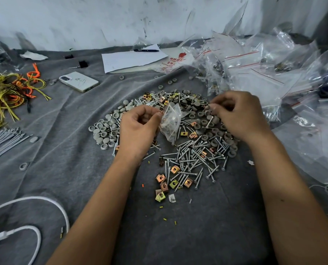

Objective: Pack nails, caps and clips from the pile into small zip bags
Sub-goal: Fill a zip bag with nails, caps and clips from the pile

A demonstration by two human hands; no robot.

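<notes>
Mid-task, lots left. Left hand pinches the mouth edge of one small zip bag, held just above the pile; bag already has some hardware inside, count not readable. Right hand has fingers curled with tips pinched over the pile's far-right part — looks like it's picking a piece, but I cannot tell what that grip holds, if anything.

Done: heap of zip bags at far right, several visibly filled, so a good batch looks packed. Left: big stock still loose — grey caps on the left and far side, nails on the near side, brass-coloured clips scattered near. My estimate: many more bags to go.

Room: surface is a grey cloth; open patch near the person between the forearms. Left is crowded: phone, yellow and orange ties, grey ties, white cable. Paper with pen far centre, wall right behind. Bag heap hems in the right hand; drop-off is close there.
</notes>
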